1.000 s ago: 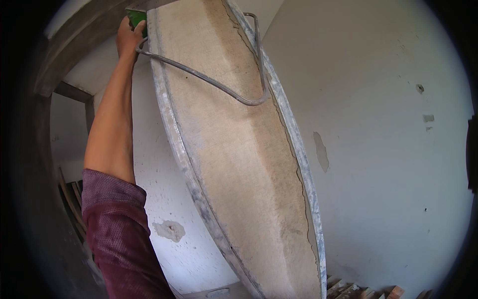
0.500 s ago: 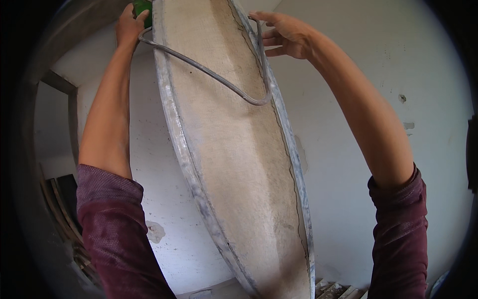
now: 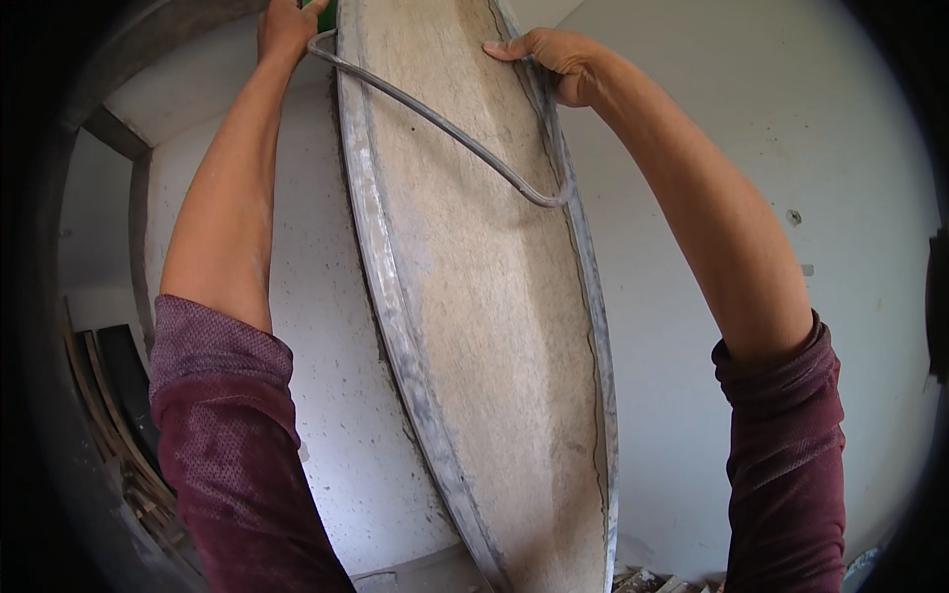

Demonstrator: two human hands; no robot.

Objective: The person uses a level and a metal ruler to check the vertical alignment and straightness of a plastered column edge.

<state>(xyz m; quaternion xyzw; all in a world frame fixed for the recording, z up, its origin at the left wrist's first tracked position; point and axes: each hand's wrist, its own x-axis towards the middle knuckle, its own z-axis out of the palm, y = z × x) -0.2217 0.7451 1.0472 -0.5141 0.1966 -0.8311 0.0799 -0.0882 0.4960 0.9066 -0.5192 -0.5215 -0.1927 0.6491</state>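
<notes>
A long tan panel (image 3: 494, 326) with grey, smeared borders rises steeply before me, leaning a little to the left at its top. Across its upper part runs a bent grey metal rod (image 3: 442, 123). At the panel's upper left edge, my left hand (image 3: 287, 35) is closed on a green object (image 3: 324, 14), mostly cut off by the picture's top. My right hand (image 3: 563, 61) grips the upper right edge, its thumb flat on the tan face and its other fingers largely hidden behind. The rod's right bend lies just below that hand.
Pale, marked walls (image 3: 692, 296) stand behind and to the right. At the left is a doorway (image 3: 143, 247), with long strips of material (image 3: 104, 385) leaning near it. Scraps of debris (image 3: 662, 581) lie low behind the panel.
My right hand has gone from spread fingers beside the edge to a grip on the panel. In the picture, the panel's upper part, the rod and my left hand have shifted right.
</notes>
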